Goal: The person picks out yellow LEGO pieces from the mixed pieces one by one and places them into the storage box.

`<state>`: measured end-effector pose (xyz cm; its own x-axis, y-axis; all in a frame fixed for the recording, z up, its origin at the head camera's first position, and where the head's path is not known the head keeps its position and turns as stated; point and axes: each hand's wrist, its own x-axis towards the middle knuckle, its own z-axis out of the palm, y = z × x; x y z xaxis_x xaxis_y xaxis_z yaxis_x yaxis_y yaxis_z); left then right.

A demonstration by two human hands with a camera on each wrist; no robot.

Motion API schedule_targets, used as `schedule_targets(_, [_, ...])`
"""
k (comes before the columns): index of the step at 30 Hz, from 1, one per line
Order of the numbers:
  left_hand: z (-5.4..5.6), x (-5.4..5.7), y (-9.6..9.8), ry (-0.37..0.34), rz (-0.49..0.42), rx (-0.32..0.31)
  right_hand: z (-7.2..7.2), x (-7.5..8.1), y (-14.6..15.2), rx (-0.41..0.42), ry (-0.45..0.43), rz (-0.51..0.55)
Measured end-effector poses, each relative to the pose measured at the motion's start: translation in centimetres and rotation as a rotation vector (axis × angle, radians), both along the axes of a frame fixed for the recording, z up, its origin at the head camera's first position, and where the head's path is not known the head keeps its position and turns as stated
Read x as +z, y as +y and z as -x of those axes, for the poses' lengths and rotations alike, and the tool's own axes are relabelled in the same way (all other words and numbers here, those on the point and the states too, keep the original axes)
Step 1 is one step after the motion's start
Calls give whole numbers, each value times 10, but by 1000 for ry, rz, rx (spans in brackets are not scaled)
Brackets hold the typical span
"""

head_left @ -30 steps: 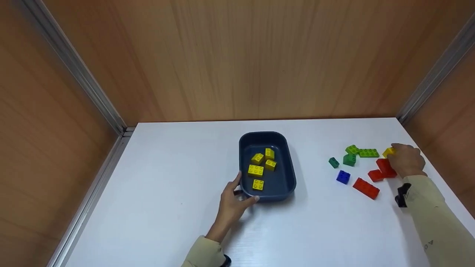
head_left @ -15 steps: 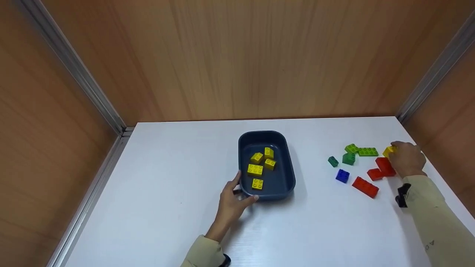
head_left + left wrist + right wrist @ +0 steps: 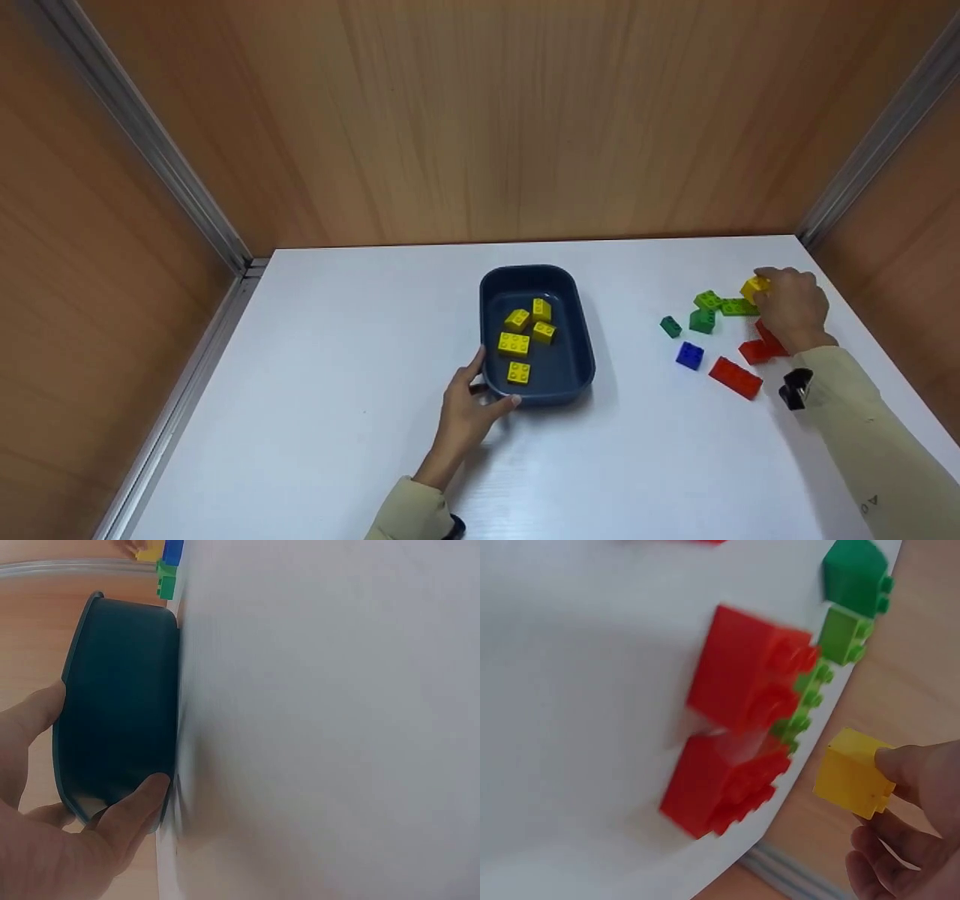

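Observation:
My right hand (image 3: 793,306) pinches a yellow toy brick (image 3: 853,774) between thumb and fingers. In the right wrist view the brick is held up off the table, past the red bricks (image 3: 739,675). In the head view it overlaps the end of a long light green brick (image 3: 737,307). My left hand (image 3: 466,409) grips the near left corner of a dark blue dish (image 3: 574,382), one digit at the rim and another along its side. Several yellow bricks (image 3: 514,344) lie inside the dish, studs showing on them.
Left of the red bricks sit a blue brick (image 3: 690,355), a small dark green brick (image 3: 670,326) and a green brick (image 3: 702,321). Nearer lies a longer red brick (image 3: 736,377). Wooden panels (image 3: 480,120) wall the white table (image 3: 337,375) at the back and sides.
My right hand has lifted the yellow brick from beside the red bricks and moved it left and slightly away from me. My left hand stays at the dish.

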<state>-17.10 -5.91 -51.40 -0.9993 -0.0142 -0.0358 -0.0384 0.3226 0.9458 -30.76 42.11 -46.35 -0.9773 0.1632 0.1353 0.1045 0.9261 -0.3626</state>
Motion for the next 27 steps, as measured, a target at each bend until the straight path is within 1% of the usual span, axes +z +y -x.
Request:
schedule_targets(7, [0,0,1,16,-3,-5,-1,11,-33,107,96,-2])
schedule_targets(10, [1,-1,1,15,-6,-6,-2,16,-46,142,120,-9])
schedule_targets(18, [2,-1,2,10,-6,-8,-4,23,-78,214,141,-31])
schedule_targets(27, [2,0,2,-6,2,-6,-9,34,-116,275,126,-54])
